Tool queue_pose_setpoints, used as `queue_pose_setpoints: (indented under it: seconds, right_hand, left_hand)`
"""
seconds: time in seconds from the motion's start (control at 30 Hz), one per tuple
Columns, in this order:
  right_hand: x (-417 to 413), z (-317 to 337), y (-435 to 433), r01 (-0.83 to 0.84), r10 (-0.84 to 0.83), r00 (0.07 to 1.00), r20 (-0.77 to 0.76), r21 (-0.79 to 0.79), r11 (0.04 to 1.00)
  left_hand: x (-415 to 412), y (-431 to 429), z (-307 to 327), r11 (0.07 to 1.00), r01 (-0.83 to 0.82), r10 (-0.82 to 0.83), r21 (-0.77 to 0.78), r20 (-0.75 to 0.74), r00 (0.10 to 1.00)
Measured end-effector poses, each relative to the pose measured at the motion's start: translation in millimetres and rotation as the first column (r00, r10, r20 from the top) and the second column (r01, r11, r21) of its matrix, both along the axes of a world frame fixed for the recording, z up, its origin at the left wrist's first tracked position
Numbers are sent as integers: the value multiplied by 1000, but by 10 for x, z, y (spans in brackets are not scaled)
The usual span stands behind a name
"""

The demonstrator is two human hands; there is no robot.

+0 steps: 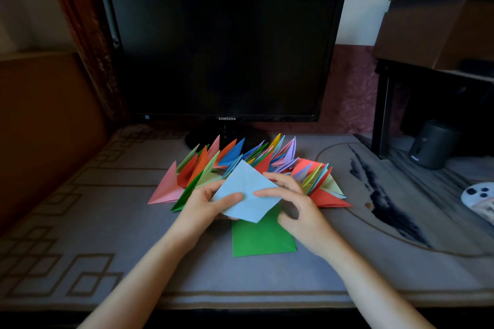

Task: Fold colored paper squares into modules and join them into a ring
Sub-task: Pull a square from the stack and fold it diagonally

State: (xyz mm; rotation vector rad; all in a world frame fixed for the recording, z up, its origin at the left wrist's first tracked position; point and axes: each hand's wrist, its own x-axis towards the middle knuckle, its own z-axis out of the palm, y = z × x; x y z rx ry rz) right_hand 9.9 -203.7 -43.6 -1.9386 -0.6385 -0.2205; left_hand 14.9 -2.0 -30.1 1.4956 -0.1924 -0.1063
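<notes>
Two bare forearms reach in from the near edge of the desk (80,222), which is covered by a grey patterned mat. They meet at the centre of the view around a light blue paper square (247,191). The sheet is held off the desk, turned like a diamond, one corner pointing to 12 o'clock and the opposite corner to 6 o'clock. Creases cross its middle.

The left hand (205,203) pinches the sheet's 9 o'clock side, thumb on top and fingers curled beneath. The right hand (296,203) pinches the 3 o'clock side the same way, its thumb tip lying near the centre crease. Both hands are closed on the paper, and the two thumbs nearly meet in the middle. The hands sit level with each other, neither nearer the sheet than the other.

Directly under the blue sheet, at 6 o'clock, a green paper square (263,240) lies flat on the desk, partly hidden by the blue paper and the right hand.

Beyond the hands, at 12 o'clock, a chain of folded modules (235,157) fans out in an arc from 10 o'clock to 2 o'clock, with pink, orange, green, blue, yellow, lilac and red points standing up. It looks unclosed, so the ring seems unfinished. The blue sheet appears to be an early-stage module; it probably collapses next along the crease running between the thumbs.

Behind stands a dark Samsung monitor (222,51).
</notes>
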Motion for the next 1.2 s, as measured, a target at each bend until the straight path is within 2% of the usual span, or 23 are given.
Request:
queue_pose_setpoints:
  seconds: [0.1, 0.23, 0.33, 0.43, 0.53, 0.67, 0.8, 1.2]
  right_hand:
    - [52, -35, 34, 102, -101, 994, 44, -32, 994]
    - [63, 4, 67, 124, -125, 992, -2, 133, 983]
    - [37, 31, 73, 154, -151, 988, -31, 177, 972]
    - [16, 50, 86, 150, -119, 985, -128, 267, 952]
    - [3, 50, 114, 135, -89, 979, -182, 259, 956]
    - [-7, 59, 139, 134, -92, 972, -217, 191, 972]
    - [-12, 99, 147, 153, -85, 958, -274, 237, 960]
    - [-16, 150, 104, 161, -14, 935, -355, 389, 907]
  left_hand:
    - [-7, -9, 2, 999, 54, -54, 5, -6, 999]
    - [-43, -63, 42, 985, 148, -152, -86, -40, 988]
    - [-85, -73, 77, 974, 159, -169, -162, -45, 985]
    - [-101, -80, 75, 991, 124, -125, -48, -6, 992]
    - [-86, -86, 55, 997, 57, -59, 60, 30, 998]
    - [-58, -59, 27, 995, 14, -22, 101, 81, 996]
    - [-55, -73, 21, 994, 3, -14, 111, 98, 995]
    - [-41, -50, 75, 977, 62, -59, -202, 22, 998]
